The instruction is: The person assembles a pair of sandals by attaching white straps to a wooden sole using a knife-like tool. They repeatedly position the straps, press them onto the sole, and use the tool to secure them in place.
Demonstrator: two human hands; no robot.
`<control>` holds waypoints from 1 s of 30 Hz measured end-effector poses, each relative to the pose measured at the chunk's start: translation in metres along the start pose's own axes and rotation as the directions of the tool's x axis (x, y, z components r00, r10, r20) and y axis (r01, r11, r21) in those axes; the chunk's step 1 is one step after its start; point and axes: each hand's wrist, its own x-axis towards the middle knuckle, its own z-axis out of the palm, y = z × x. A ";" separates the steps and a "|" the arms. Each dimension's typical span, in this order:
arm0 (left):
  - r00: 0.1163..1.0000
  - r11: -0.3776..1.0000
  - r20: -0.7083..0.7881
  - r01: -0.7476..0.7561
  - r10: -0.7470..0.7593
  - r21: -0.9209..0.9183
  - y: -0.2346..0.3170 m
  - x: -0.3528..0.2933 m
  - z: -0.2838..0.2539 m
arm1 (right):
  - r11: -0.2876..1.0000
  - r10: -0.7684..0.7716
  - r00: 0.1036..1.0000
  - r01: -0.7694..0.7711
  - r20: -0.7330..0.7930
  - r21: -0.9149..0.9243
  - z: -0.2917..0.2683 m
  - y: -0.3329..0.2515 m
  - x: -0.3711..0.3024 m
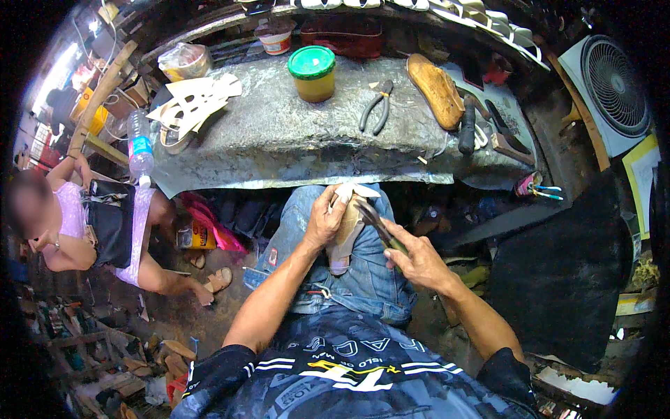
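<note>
A shoe last (343,248), sole side up with a tan insole on it, rests over my lap. White straps of a shoe upper (361,190) stick out at its far end. My left hand (325,222) is closed round the last near those straps, thumb on top. Closed on the handles of dark pincers (377,227) with a green grip, my right hand (419,262) holds their jaws against the last's right edge. The far end of the last is partly hidden by my left fingers and the straps.
Ahead on the worn bench (258,119) stand a green-lidded tub (312,73), pliers (377,108), a brown last (436,91), a dark-handled tool (467,126) and cut white pieces (195,101). A plastic bottle (140,150) and a seated person (105,223) are left, a fan (611,87) right.
</note>
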 end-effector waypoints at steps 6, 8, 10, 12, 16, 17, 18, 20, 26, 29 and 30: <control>0.999 0.999 0.024 -0.026 0.025 0.043 0.004 0.000 0.002 | 0.994 -0.106 0.993 0.104 -0.053 -0.041 0.001 0.009 0.023; 1.000 1.000 0.024 -0.012 0.012 0.026 0.004 0.001 0.001 | 0.979 -0.182 0.983 0.178 -0.036 -0.104 -0.006 0.014 0.030; 0.999 1.000 0.033 0.026 -0.026 -0.001 0.002 0.002 0.000 | 0.947 -0.246 0.969 0.241 0.003 -0.211 -0.013 0.019 0.036; 1.000 0.999 0.011 0.010 -0.010 -0.054 -0.001 0.003 -0.001 | 0.898 -0.345 0.938 0.335 0.016 -0.285 -0.016 0.022 0.041; 0.993 0.993 0.066 0.103 -0.099 -0.056 -0.006 0.005 -0.005 | 0.888 -0.402 0.915 0.383 -0.024 -0.255 -0.016 0.023 0.049; 0.997 0.997 0.071 0.047 -0.043 -0.067 -0.007 0.006 -0.006 | 0.902 -0.365 0.931 0.347 -0.023 -0.259 -0.015 0.023 0.050; 0.997 0.998 0.067 0.029 -0.025 -0.056 -0.008 0.006 -0.006 | 0.921 -0.294 0.955 0.276 -0.026 -0.276 -0.014 0.024 0.051; 0.998 0.999 0.054 0.013 -0.011 -0.050 -0.009 0.006 -0.007 | 0.884 -0.351 0.936 0.325 -0.016 -0.336 -0.011 0.029 0.050; 0.998 0.998 0.057 0.026 -0.023 -0.052 -0.007 0.004 -0.008 | 0.839 -0.408 0.913 0.366 -0.022 -0.402 -0.001 0.064 0.060; 0.999 0.997 0.041 0.037 -0.035 -0.062 -0.006 0.003 -0.007 | 0.784 -0.563 0.819 0.488 -0.109 -0.384 0.005 0.083 0.070; 0.999 0.998 0.038 0.037 -0.035 -0.057 -0.006 0.003 -0.007 | 0.752 -0.619 0.773 0.535 -0.136 -0.385 0.006 0.086 0.070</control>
